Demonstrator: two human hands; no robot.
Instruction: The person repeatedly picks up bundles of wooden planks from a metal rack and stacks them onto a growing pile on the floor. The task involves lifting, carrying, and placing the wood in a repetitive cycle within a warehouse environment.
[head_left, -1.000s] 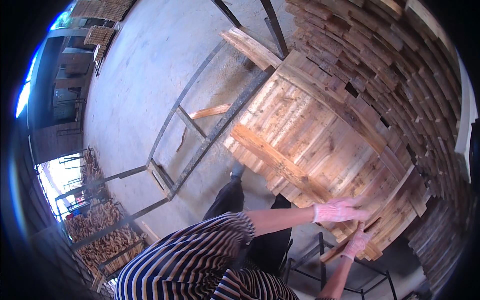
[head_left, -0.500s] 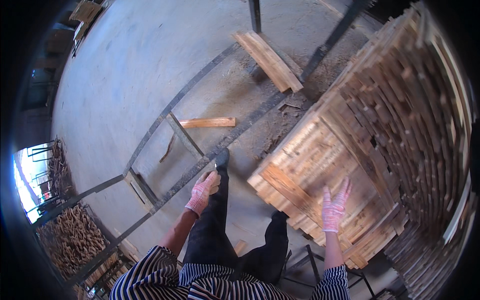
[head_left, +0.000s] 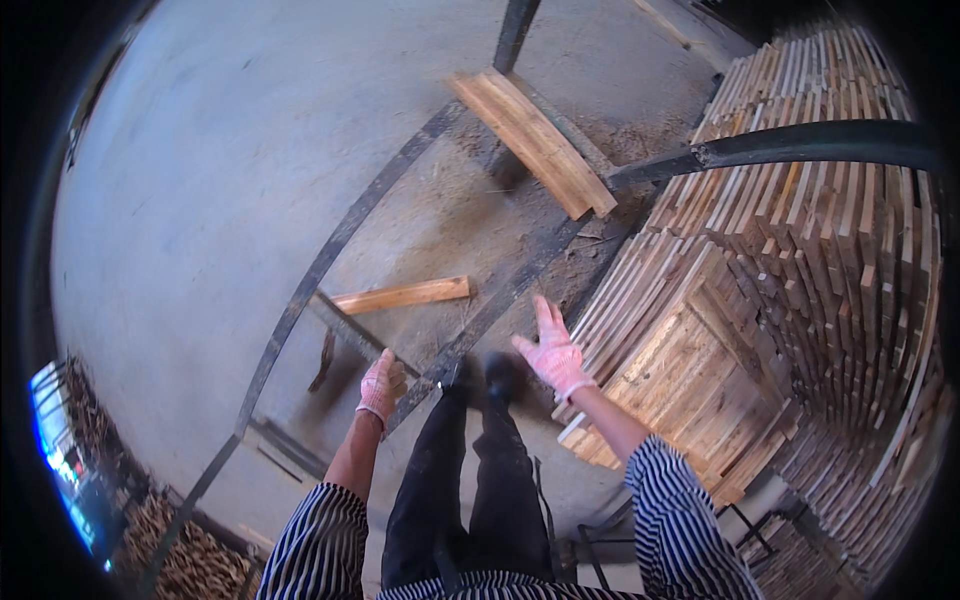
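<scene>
Stack of wooden slats (head_left: 690,380): pale, rough-sawn boards laid flat in tight rows, top layer showing grain and darker weathered streaks, edges stepped at the near left corner. It sits at right of the person's legs, low, on what looks like a dark metal stand; the stand's legs are only partly visible under the boards. Right hand (head_left: 553,352), in a pink knit glove, is spread flat with fingers apart and holds nothing, hovering just beside the stack's left edge; contact with the boards cannot be made out. Left hand (head_left: 381,385), same kind of glove, hangs loosely curled over the floor and grips nothing. A single loose plank (head_left: 402,295) lies on the concrete floor (head_left: 220,200) beyond the left hand, across a dark metal rail (head_left: 330,260). Farther off, a small bundle of planks (head_left: 535,140) rests by the rails. Behind the stack, a tall wall of stacked timber (head_left: 850,260) fills the right side; its far and near ends are cut off by the dark rim of the view. Lower left corner is blurred and overexposed.
</scene>
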